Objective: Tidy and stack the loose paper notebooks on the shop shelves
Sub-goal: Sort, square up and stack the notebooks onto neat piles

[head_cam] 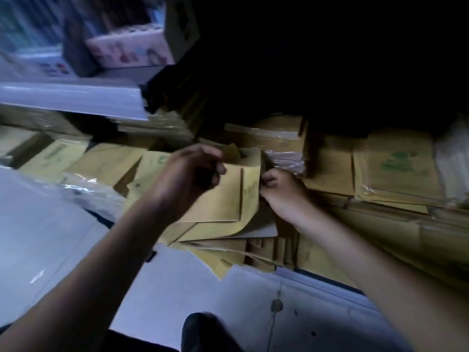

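Note:
A loose pile of yellow-brown paper notebooks lies on a low shelf in the middle of the view, fanned out and tilted. My left hand grips the top left corner of the uppermost notebooks with curled fingers. My right hand pinches their right edge. More loose notebooks stick out below over the shelf's front edge. The frame is dim and blurred.
Plastic-wrapped bundles of the same notebooks are stacked at the right and behind. Flat notebooks lie at the left. A white shelf edge juts out at upper left, with boxes above. Grey floor lies below.

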`<action>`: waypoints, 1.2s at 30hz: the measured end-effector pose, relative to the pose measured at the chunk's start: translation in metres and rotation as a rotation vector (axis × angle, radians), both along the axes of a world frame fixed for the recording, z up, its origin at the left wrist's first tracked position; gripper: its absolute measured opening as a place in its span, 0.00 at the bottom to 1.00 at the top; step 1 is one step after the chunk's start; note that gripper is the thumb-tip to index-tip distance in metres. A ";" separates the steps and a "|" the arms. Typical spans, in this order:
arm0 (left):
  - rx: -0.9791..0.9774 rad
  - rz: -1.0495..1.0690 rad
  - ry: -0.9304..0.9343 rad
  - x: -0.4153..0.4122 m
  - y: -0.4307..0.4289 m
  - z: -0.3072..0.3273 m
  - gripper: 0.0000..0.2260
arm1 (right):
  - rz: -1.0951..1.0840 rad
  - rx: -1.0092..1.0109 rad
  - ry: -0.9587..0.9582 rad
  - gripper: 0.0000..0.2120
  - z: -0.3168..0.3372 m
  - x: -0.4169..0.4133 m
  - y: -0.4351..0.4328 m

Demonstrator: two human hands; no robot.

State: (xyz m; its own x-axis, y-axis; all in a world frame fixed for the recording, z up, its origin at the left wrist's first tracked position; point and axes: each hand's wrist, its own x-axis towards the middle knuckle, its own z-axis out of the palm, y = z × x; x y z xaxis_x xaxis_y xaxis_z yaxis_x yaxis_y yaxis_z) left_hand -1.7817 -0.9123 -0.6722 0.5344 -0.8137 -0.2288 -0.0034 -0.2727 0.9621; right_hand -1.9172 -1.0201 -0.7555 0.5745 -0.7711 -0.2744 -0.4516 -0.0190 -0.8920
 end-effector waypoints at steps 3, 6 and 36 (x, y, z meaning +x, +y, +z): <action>0.130 0.200 -0.122 0.048 0.045 -0.003 0.07 | -0.255 -0.038 -0.062 0.09 -0.010 0.025 -0.003; 0.268 0.294 -0.065 0.068 0.077 -0.019 0.06 | -0.470 -0.330 -0.114 0.17 0.001 0.031 -0.015; -0.252 0.445 0.532 0.035 0.056 -0.057 0.19 | -0.201 0.823 -0.322 0.25 0.003 0.057 0.060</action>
